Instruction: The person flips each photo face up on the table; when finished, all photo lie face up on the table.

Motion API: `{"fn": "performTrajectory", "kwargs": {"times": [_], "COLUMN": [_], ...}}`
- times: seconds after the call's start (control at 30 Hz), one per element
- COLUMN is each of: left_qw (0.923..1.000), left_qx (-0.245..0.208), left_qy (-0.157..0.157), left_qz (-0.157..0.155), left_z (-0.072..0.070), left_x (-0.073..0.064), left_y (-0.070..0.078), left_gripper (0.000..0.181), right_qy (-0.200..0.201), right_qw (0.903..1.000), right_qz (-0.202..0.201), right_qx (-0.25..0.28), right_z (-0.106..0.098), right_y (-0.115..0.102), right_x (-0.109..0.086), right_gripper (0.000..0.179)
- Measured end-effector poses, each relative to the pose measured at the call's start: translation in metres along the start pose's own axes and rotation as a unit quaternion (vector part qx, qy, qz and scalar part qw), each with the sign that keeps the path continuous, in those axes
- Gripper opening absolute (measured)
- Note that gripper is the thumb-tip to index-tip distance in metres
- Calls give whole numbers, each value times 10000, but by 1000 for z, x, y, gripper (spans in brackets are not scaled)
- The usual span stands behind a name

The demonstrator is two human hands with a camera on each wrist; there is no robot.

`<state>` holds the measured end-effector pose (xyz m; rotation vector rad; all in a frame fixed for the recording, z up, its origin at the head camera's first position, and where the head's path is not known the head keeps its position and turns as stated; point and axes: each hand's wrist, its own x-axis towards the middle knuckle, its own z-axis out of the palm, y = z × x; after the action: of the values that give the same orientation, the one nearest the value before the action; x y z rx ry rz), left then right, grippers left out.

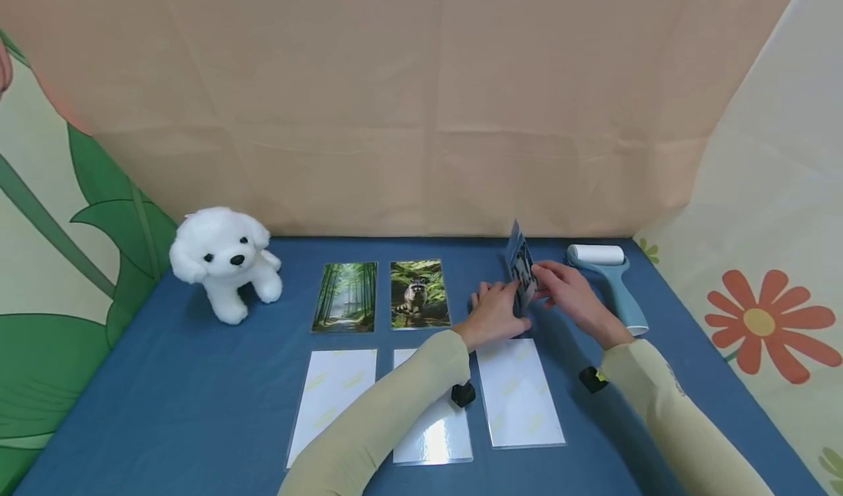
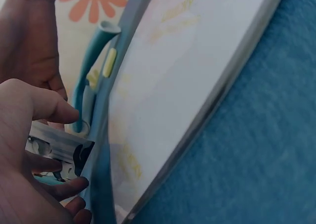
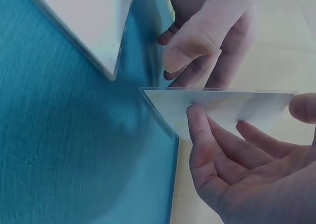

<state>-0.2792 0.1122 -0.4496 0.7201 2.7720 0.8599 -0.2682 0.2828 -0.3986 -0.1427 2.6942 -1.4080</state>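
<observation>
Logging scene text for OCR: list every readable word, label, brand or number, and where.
Nothing legible.
White cards: faint yellow print, too blurred to read.
Held card: yellow marks, too blurred.
Right sleeve: small dark mark, can't tell if lettering.
Elsewhere: none seen.

Held card's picture too slanted for certainty, middle white card partly behind left sleeve

Roller blks far R — near-L free
</observation>
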Motion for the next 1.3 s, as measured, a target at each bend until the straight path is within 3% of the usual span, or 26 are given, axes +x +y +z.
{"fn": "performTrajectory", "kwargs": {"times": [0.63,0.9,1.1,1.3], "left_qw": [9915,9720,9698,9698], "left_qx": [-1284,-2297,-2284,-2161], "left_qy": [203,459,722,974], "left_qz": [-75,-202,-460,-570], "left_z": [-33,-47,-56,-59], "left_x": [-19,-31,-37,-41], "left_y": [-14,-20,-15,-17], "left_gripper": [77,84,93,94], "right_qy": [554,1003,1346,1477], "right_qw": [9962,9899,9849,9858], "right_qz": [-518,-815,-872,-773], "right_qx": [432,586,648,218], "right_z": [8,13,15,17], "right_y": [-15,-15,-14,-11], "right_x": [-14,-19,-21,-23], "right_gripper": [54,51,51,50]}}
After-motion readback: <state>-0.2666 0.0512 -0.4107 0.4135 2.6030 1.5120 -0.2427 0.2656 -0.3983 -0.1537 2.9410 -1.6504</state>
